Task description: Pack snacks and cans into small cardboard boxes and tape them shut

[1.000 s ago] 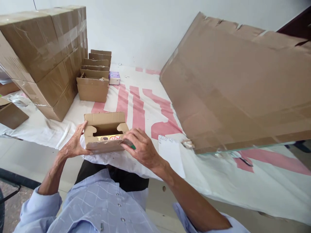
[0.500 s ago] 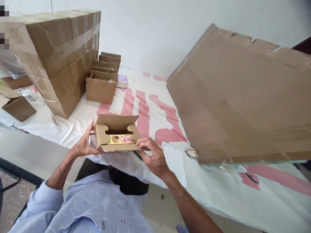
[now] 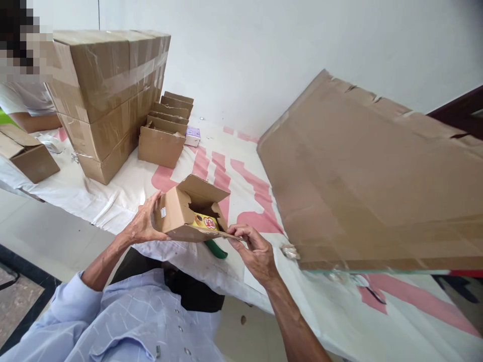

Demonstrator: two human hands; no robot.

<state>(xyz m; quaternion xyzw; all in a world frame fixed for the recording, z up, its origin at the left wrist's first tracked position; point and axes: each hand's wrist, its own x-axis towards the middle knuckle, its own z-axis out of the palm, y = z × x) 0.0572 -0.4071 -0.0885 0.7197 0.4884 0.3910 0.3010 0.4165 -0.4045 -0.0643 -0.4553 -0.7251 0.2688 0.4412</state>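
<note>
Cardboard box [image 3: 175, 216] tilts at the tabletop's [image 3: 320, 301] near edge, left hand [image 3: 145, 223] clasping its end, right hand's [image 3: 256, 251] grip pinching its front flap [image 3: 222, 234], yellow carton [image 3: 206, 221] already inside, top still unclosed.

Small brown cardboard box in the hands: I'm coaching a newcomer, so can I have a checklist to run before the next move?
1. Left hand supports the small brown cardboard box at one end: ok.
2. Right hand holds the brown near flap: ok, by its outer end.
3. Yellow packet with red printing is inside the box: ok.
4. Box is closed: not ok, the brown far flap stands raised.
5. Curved green object is clear of the box: cannot tell, part is hidden.
</note>
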